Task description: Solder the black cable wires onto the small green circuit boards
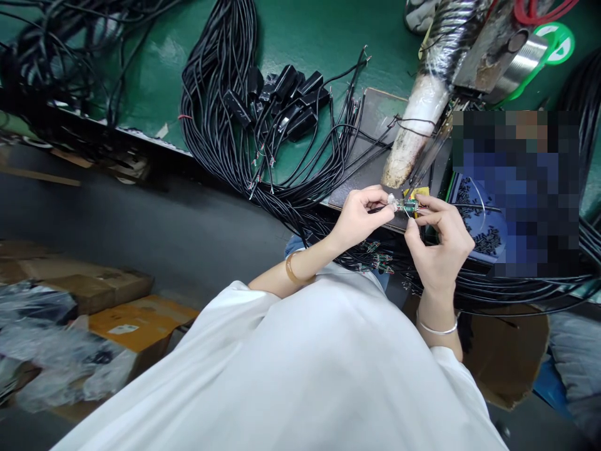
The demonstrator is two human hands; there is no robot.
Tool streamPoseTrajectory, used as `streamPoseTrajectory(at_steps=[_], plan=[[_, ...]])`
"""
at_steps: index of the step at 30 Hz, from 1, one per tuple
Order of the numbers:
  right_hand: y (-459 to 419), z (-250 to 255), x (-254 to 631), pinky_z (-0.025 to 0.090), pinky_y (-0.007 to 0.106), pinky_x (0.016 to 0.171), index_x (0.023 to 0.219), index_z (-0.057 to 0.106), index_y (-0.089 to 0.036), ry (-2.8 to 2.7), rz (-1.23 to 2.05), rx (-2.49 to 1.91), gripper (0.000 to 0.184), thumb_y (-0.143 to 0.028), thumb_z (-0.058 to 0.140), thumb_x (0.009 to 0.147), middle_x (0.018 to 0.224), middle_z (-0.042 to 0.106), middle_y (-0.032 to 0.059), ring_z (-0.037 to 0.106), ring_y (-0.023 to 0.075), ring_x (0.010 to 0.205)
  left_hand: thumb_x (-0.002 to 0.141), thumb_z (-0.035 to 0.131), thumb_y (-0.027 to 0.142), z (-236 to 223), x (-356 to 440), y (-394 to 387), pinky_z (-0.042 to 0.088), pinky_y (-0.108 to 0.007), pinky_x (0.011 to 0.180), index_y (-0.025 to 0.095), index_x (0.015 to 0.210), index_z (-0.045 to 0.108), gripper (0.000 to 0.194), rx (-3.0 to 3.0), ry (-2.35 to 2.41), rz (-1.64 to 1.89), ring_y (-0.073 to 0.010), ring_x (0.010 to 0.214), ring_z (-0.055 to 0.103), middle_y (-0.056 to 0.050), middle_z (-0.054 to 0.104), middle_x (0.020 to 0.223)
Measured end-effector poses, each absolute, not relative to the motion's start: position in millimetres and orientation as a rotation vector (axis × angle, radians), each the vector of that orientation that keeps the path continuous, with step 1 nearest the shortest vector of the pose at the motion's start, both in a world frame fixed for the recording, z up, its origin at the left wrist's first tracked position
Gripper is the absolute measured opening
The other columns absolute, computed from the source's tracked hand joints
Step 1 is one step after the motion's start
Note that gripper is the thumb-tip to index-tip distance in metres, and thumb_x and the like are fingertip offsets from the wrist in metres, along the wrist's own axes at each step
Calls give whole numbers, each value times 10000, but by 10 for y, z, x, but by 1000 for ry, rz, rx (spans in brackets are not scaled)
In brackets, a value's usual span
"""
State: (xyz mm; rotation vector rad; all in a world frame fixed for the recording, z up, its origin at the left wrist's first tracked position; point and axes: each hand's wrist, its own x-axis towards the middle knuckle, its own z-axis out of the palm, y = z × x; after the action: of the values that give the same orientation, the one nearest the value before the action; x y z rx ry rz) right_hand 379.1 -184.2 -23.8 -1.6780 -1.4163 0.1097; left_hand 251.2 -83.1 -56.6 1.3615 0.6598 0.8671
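Note:
My left hand [359, 218] is closed in a pinch at the left end of a small green circuit board [410, 205], where a black cable and a whitish bit [391, 199] show at the fingertips. My right hand [439, 235] grips the board's right end between thumb and fingers, and another black cable [479, 207] runs off to the right behind it. A thin pale wire is visible near the right thumb. Just beyond the hands stands the tapered tip of a white, film-wrapped rod [404, 161]. Below them, several more green boards [382, 258] hang on black cables.
A large bundle of black cables [211, 113] with black plastic housings [282, 94] lies on the green table [164, 50]. A blue-white tray [488, 232] of small black pieces sits at right. Cardboard boxes [141, 319] and plastic wrap are on the floor at left.

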Motion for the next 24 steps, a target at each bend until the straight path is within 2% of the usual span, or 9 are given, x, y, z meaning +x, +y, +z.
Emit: streamPoseTrajectory(at_steps=[9, 14, 20, 24], plan=[[-1811, -192, 3769, 604, 397, 900, 832, 628, -210, -1407, 54, -1702, 86, -157, 695, 840, 1146, 723, 66, 710, 216, 1031, 781, 661, 179, -525, 2538, -816, 434, -209, 638, 132, 726, 702, 82, 1325, 650, 883, -79, 687, 554, 7, 585, 735], [-1824, -183, 3758, 604, 401, 891, 812, 605, -216, -1427, 52, -1716, 96, -181, 687, 847, 1153, 719, 75, 710, 218, 1023, 768, 665, 179, -497, 2520, -804, 424, -213, 629, 134, 710, 695, 79, 1344, 672, 858, -81, 676, 536, 7, 587, 718], [-1829, -233, 3774, 594, 394, 893, 790, 582, -216, -1437, 42, -1731, 122, -208, 677, 865, 1119, 720, 78, 706, 211, 1013, 758, 639, 161, -516, 2523, -796, 353, -212, 572, 118, 685, 684, 96, 1368, 690, 767, -64, 610, 456, 17, 537, 647], [-1819, -213, 3773, 576, 396, 911, 800, 622, -218, -1456, 5, -1741, 101, -216, 707, 856, 1115, 719, 67, 699, 217, 1030, 779, 644, 191, -525, 2528, -809, 388, -209, 595, 119, 727, 705, 108, 1397, 683, 810, -71, 640, 499, 4, 568, 699]])
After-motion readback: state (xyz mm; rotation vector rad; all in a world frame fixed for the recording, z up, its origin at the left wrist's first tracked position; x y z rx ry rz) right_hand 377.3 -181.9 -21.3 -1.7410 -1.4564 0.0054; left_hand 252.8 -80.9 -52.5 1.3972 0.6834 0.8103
